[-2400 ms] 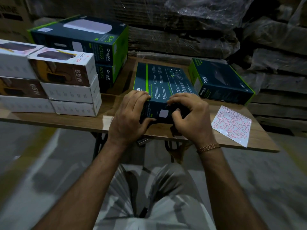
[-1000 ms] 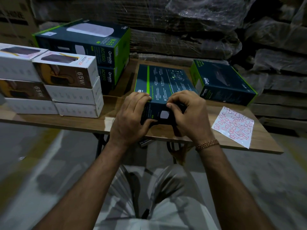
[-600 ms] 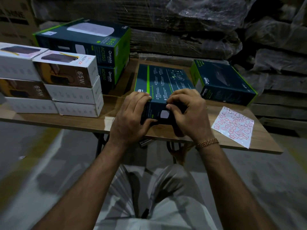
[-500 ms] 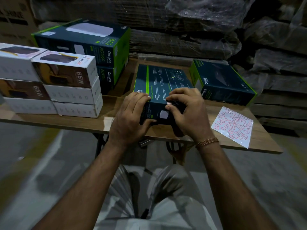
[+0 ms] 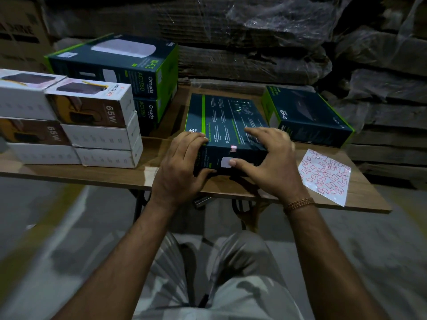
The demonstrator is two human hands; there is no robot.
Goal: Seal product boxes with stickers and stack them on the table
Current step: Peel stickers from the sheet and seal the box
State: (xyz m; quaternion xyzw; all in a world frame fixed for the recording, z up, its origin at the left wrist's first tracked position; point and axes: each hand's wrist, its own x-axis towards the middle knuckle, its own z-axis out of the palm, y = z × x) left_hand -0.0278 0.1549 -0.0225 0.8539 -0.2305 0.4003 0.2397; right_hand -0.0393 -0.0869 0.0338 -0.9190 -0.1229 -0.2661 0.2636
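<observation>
Dim, bluish light throughout — the background sinks into near-black. A pale glare streak sits on the table (image 5: 147, 172) edge. Floor and lower corners smear with blur — wide-angle bending at the edges.

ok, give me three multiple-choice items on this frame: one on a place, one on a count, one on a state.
1. Where does the sticker sheet lie?
A. on the table, right of the held box
B. on the white boxes
C. on the floor

2. How many dark boxes are in the stack behind the white boxes?
A. one
B. two
C. four

3. What is the left hand doing?
A. hanging idle
B. peeling a sticker
C. gripping the near left corner of the dark box

Answers: 1 A, the sheet rests on the table beside the right hand. 2 B, two labelled sides show, one atop the other. 3 C, its fingers wrap the corner.
</observation>
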